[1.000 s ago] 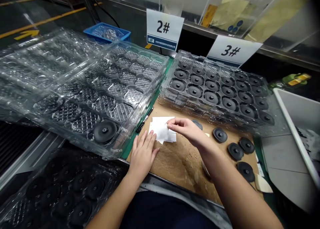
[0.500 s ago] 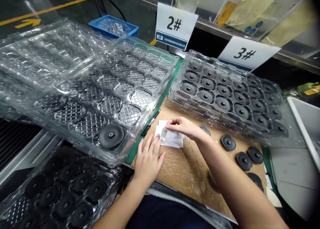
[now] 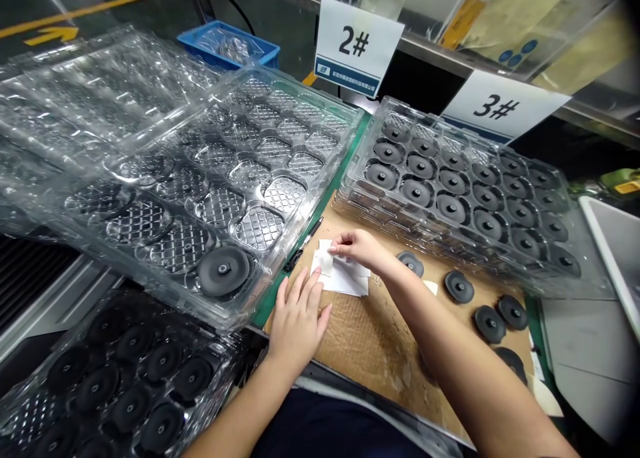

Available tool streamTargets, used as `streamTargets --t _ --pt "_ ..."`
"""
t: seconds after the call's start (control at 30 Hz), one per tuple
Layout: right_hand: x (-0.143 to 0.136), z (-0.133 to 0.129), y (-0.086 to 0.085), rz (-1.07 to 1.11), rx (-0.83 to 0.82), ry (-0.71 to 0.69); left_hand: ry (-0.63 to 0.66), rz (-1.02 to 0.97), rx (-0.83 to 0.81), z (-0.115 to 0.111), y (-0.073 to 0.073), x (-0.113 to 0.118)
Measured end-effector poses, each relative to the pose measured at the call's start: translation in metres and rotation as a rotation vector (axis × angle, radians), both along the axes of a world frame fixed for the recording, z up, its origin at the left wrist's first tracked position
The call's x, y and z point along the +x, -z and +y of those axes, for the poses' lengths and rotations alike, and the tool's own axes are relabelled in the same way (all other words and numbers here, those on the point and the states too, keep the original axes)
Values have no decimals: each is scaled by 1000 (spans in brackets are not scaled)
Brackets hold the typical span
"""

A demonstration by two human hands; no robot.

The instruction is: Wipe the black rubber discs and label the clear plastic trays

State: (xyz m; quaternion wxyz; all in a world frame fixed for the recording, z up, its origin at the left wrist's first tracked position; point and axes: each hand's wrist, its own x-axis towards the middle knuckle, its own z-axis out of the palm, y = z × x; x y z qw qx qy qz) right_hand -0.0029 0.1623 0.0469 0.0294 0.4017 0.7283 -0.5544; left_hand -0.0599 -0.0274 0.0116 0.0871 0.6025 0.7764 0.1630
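My left hand (image 3: 297,315) lies flat on the brown cardboard (image 3: 360,328), fingers spread, its fingertips at the lower left edge of some white paper slips (image 3: 345,284). Above those slips, my right hand (image 3: 361,250) is closed in a pinch on one end of a small pale strip (image 3: 326,263). The strip's other end reaches down toward my left fingertips; whether it is paper or tape I cannot tell. Just left of the slips is a black pen (image 3: 313,230). Beyond my right forearm lie several loose black round parts (image 3: 459,287).
A large clear tray (image 3: 320,208) on the left has one black disc (image 3: 223,271) in its near corner pocket. Stacked clear trays (image 3: 345,201) full of black discs stand at the right back. Another filled tray (image 3: 220,345) sits low at left. Signs (image 3: 357,45) stand behind.
My right hand has shifted slightly up, and the strip between my hands looks paler and flatter. My left hand stays in place. The camera view has moved a little.
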Motion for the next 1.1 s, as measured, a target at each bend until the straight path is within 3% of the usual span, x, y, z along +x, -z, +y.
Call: streamTargets --t 0.53,1.1 --pt "0 -7 16 -47 289 89 12 11 -9 0 -3 1" --pt "-1 -18 19 -69 393 157 -13 30 -31 4 -1 4"
